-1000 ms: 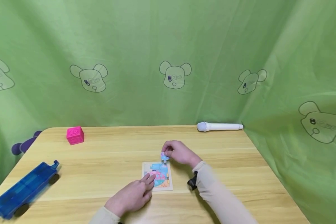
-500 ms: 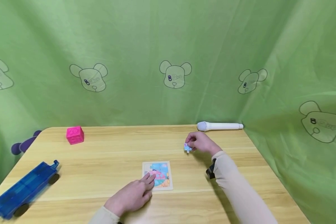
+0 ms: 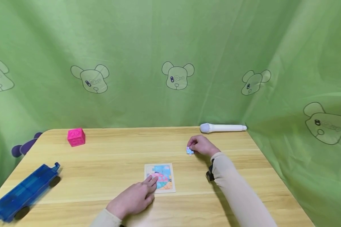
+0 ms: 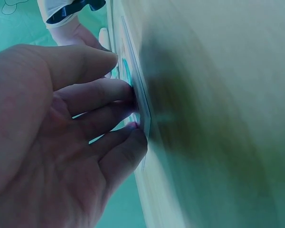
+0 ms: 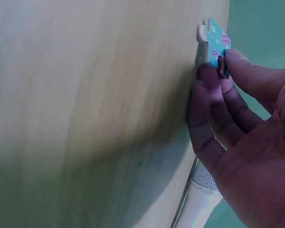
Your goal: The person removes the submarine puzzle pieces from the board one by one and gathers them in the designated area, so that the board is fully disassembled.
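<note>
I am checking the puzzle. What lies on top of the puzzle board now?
On the puzzle board lie the fitted picture pieces, and the left hand rests its fingertips on the left part. The area under those fingers is covered. One puzzle piece is off the board, pinched by the right hand.

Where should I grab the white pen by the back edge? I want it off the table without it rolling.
Take the white pen around the middle of its barrel, coming from above with fingers on its front and back sides. It lies flat and round along the table edge, so a pinch across probably stops rolling.
</note>
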The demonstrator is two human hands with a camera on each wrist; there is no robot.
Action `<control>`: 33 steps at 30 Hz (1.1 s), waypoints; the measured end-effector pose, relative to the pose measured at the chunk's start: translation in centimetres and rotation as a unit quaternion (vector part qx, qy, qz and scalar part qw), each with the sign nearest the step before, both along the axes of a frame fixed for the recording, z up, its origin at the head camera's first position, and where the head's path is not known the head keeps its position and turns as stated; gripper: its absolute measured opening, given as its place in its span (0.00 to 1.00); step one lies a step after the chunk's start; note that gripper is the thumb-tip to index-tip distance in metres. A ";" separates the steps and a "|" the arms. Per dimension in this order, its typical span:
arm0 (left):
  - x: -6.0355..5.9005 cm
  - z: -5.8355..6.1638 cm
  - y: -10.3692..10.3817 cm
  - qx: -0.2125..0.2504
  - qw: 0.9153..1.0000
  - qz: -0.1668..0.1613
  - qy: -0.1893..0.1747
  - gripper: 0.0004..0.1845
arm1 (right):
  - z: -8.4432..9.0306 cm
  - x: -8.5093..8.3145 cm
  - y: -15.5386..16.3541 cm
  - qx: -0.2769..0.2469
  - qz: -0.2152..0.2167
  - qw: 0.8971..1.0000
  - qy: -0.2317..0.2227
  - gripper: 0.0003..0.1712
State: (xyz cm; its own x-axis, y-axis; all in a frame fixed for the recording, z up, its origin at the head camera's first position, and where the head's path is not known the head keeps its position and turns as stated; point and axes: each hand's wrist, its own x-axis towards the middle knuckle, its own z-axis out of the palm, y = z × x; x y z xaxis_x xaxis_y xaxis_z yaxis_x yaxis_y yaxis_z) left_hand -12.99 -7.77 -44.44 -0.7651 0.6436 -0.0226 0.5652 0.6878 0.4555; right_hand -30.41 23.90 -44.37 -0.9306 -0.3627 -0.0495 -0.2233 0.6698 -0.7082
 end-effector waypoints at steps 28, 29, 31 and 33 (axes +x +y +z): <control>-0.1 -0.2 -0.1 0.004 1.000 -0.002 -0.007 0.23 | 2.9 4.7 -8.2 0.080 0.127 0.986 0.077 0.09; -0.1 -0.2 -0.1 0.004 1.000 -0.002 -0.007 0.23 | 2.8 5.1 -8.8 0.081 0.140 0.984 0.072 0.09; -0.1 -0.2 -0.1 0.004 1.000 -0.003 -0.005 0.23 | 2.5 5.6 -9.9 0.088 0.163 0.981 0.063 0.09; -0.2 -0.2 -0.1 0.003 1.000 -0.004 -0.005 0.23 | 2.2 5.7 -10.8 0.099 0.191 0.975 0.056 0.11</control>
State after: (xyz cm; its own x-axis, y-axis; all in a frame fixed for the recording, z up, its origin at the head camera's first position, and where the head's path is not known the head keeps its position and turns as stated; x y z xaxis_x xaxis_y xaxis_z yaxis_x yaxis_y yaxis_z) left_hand -13.23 -7.86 -44.60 -0.7603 0.6491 -0.0255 0.5655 0.6806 0.4658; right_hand -24.69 13.11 -42.18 -0.7324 -0.6782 -0.0600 -0.5518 0.6430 -0.5311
